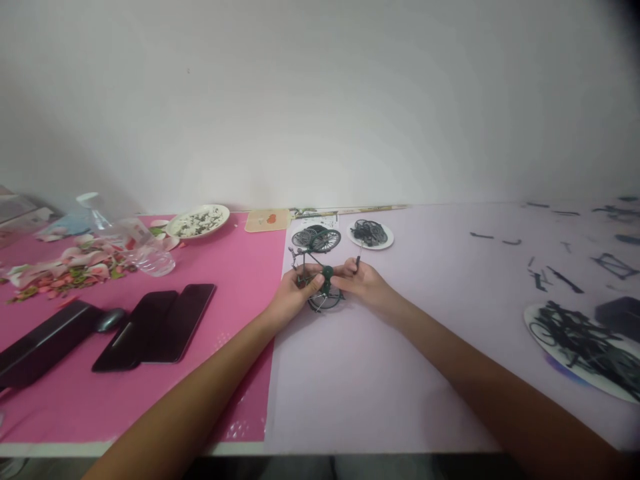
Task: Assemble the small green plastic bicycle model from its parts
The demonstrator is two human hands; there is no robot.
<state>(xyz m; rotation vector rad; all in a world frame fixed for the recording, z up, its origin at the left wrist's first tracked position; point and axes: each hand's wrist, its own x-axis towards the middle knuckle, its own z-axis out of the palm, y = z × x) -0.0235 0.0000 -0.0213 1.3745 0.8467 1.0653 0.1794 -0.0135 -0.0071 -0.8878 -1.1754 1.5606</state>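
Near the middle of the table is a dark green model bicycle (pixel 314 261), its wheel toward me and its handlebar to the upper left. My left hand (pixel 296 293) is closed on the frame, thumb near the round green part. Between the fingers of my right hand (pixel 367 283) a small screwdriver (pixel 358 259) points up and away, its thin metal shaft showing. The fingertips of that hand also reach the bicycle. Just behind, model bicycle wheels (pixel 320 239) lie on the table, and a white plate (pixel 391 241) carries more dark wheels and parts.
Loose black parts (pixel 565 279) and a parts-laden plate (pixel 531 319) are at the right. On the pink mat (pixel 235 320) at left lie two phones (pixel 183 323), a plastic bottle (pixel 150 253), artificial petals (pixel 83 263) and a plate (pixel 226 215). A wall (pixel 320 107) stands behind the table.
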